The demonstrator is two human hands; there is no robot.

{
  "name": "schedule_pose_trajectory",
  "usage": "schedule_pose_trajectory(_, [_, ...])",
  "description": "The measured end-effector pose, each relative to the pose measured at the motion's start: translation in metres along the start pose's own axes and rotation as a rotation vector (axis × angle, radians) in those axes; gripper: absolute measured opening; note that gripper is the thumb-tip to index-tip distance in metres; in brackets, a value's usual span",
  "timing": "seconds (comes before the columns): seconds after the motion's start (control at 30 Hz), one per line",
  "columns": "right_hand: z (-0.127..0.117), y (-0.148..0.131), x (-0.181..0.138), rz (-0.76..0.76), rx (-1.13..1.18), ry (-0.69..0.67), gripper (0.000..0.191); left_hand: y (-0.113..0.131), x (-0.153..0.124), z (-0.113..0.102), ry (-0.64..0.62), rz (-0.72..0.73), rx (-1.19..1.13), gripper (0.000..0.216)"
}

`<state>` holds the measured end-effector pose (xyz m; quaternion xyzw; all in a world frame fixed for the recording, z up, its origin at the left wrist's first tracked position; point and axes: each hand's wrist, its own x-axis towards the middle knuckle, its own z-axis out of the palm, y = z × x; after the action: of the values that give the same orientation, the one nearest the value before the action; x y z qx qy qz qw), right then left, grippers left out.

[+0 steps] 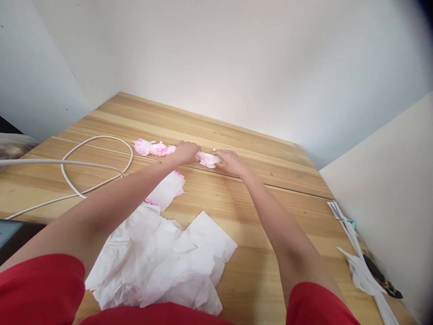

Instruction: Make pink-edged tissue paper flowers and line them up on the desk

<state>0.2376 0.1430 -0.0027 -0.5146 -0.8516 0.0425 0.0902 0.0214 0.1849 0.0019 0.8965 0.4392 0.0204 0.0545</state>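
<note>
Pink-edged tissue (207, 159): likely light, soft, tearable; pinch 3 o'clock end. Right hand (230, 161) clamped there; can't tell left hand (187, 152) grip.

One left hand (185, 152), one right hand (230, 162), one pink-edged stack (166, 189), one white heap (158, 262); crumpled pink-white pieces (158, 149), number unclear.

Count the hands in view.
2: the left hand, just left of a visible stretch of crumpled pink-and-white material, and the right hand, at that stretch's right end.
</note>
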Motion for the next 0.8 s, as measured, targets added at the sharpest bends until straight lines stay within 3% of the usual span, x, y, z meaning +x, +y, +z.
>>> schedule_pose_trajectory(0.27, [0.011,-0.005,-0.003,0.074,0.199,-0.008,0.036,-0.029,-0.017,0.004,-0.020,0.169,-0.108,0.041])
schedule_pose_trajectory(0.43, [-0.009,-0.017,-0.013,0.123,0.379,-0.009,0.038,-0.039,-0.029,-0.005,-0.043,0.261,-0.211,0.047])
schedule_pose_trajectory(0.63, [-0.047,0.011,-0.034,0.223,0.485,0.140,0.045,-0.014,-0.020,-0.013,0.126,0.264,-0.240,0.063])
schedule_pose_trajectory(0.8, [-0.045,0.027,-0.044,0.335,0.422,-0.039,0.066,0.015,-0.011,0.001,0.107,0.312,-0.171,0.055])
